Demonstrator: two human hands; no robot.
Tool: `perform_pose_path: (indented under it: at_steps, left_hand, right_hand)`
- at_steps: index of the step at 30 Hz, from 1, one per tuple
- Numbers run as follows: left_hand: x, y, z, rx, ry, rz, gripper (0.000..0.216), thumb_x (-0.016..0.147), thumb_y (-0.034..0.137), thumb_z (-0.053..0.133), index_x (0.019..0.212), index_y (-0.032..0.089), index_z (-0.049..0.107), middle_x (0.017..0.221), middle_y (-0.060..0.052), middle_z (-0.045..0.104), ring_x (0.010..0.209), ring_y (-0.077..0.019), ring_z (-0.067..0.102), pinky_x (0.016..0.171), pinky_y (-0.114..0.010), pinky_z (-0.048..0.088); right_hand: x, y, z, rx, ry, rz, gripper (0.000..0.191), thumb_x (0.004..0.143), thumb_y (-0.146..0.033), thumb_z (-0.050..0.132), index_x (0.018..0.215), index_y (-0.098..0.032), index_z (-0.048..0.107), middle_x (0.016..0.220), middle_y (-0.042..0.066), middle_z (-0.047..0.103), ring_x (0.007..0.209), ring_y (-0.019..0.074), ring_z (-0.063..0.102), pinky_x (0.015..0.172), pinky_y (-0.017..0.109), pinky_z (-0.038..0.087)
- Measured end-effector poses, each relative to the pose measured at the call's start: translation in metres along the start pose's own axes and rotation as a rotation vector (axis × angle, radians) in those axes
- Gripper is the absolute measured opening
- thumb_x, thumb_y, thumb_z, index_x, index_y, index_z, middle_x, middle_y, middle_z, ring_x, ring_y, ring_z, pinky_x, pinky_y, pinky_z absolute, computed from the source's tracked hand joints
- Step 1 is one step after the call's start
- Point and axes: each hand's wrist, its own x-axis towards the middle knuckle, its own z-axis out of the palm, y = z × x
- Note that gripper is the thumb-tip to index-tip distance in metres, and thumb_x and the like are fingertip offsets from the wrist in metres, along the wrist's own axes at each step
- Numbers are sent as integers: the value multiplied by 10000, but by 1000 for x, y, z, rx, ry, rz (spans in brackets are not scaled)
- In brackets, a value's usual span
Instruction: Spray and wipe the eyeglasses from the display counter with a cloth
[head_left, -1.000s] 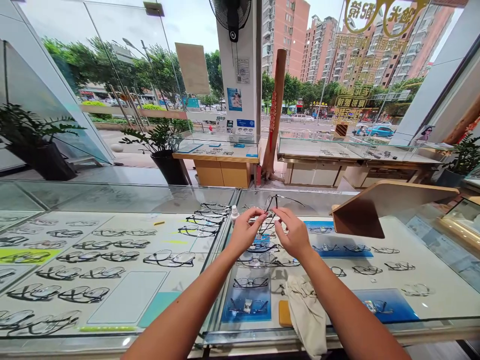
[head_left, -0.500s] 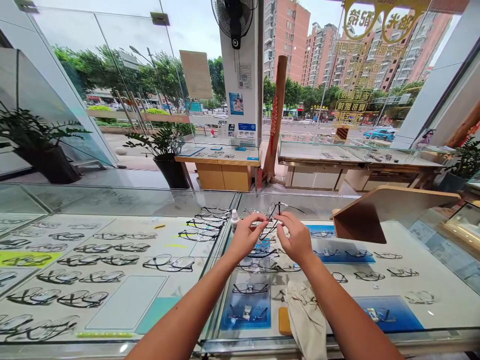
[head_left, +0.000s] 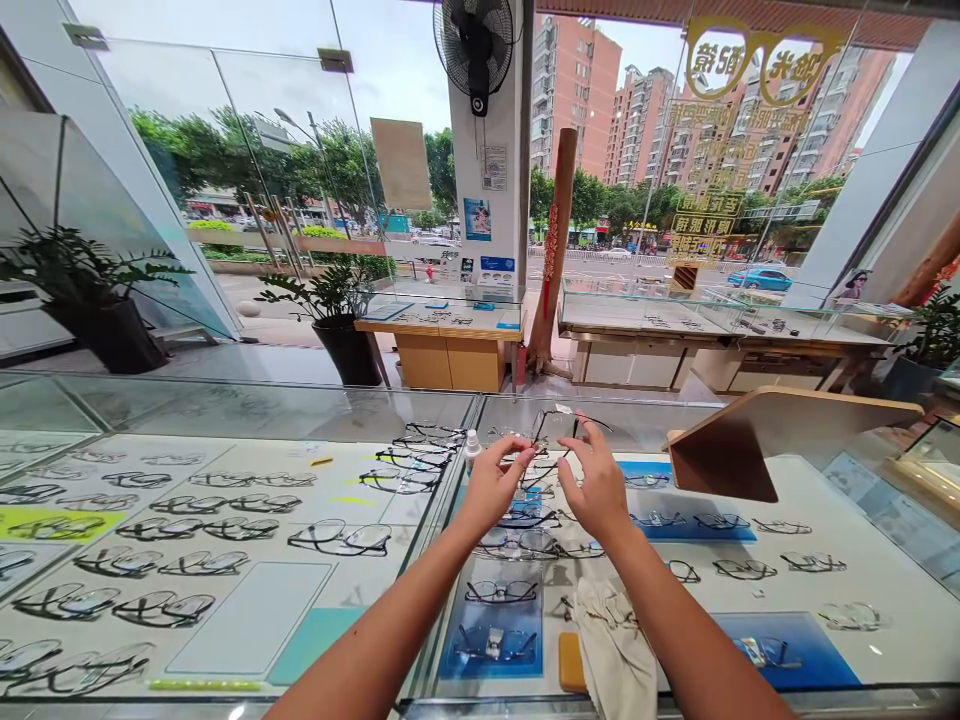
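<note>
A pair of dark thin-framed eyeglasses (head_left: 537,428) is held up above the glass display case (head_left: 420,610). My left hand (head_left: 496,485) pinches its left side between thumb and fingers. At the other side, my right hand (head_left: 600,490) has its fingers on the frame near a temple arm, with the thumb lower and spread from the index finger. One temple arm sticks out beyond the right fingertips. Below my hands, several more eyeglasses (head_left: 525,545) lie in the case. A beige cloth (head_left: 616,645) is near my right forearm, beside a yellow-brown block (head_left: 571,662).
A small white bottle (head_left: 472,446) stands left of my left hand. A wooden stand (head_left: 724,460) rises at the right. Rows of eyeglasses (head_left: 165,608) fill the left case. Farther off are a potted plant (head_left: 345,345) and a wooden post (head_left: 553,240).
My right hand has shifted slightly right and away from my left, its fingers more spread. The eyeglasses have turned a little. The view has tilted up slightly.
</note>
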Motion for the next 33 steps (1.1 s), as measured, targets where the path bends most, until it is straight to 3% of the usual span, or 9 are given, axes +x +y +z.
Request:
perform_pose_path:
  at_steps: [6,13,18,23,28,33]
  left_hand:
    - [10,-5,-9,-182,119,-40,389,906,576,717,972,193,722,1041,-84,734,989,-230,685,835,-367,638]
    - [16,-2,-18,-344,285,-75,450,832,606,790,969,186,707,1066,-94,725,1029,-228,677,869,-401,649]
    - [12,0,-12,-263,154,-38,376,890,556,751,968,190,717,1048,-86,717,1003,-220,668,860,-376,629]
    - [3,-1,1,-229,54,-2,306,914,499,740,948,195,732,1135,-104,696,1016,-230,663,877,-376,595]
    - [-1,6,8,-270,-5,8,269,851,458,811,846,195,758,1189,-119,680,1176,-278,635,1020,-410,533]
    - [-6,17,11,-398,-27,-122,280,781,452,870,820,190,778,1269,-125,650,1153,-276,646,934,-382,569]
  right_hand:
    - [2,7,-1,-10,-17,126,270,1014,-346,535,1117,-228,755,1509,156,546,1138,303,678,929,454,567]
    - [2,10,-1,-83,-114,203,328,1043,-369,498,1000,-240,796,1272,143,660,1092,317,663,896,475,512]
    - [2,0,-4,-113,23,90,271,983,-360,623,1176,-258,785,1426,143,618,1294,387,541,1045,586,434]
    - [-1,-16,-1,130,-21,-55,385,968,-315,651,1347,-262,691,1393,112,662,1278,320,567,1083,515,462]
    - [-4,-20,6,278,-73,-36,332,986,-302,631,1306,-258,710,1309,102,733,1242,303,633,1101,511,463]
    - [-4,-19,7,400,-57,-8,287,990,-281,636,1251,-259,753,1257,93,770,1191,286,667,1074,483,495]
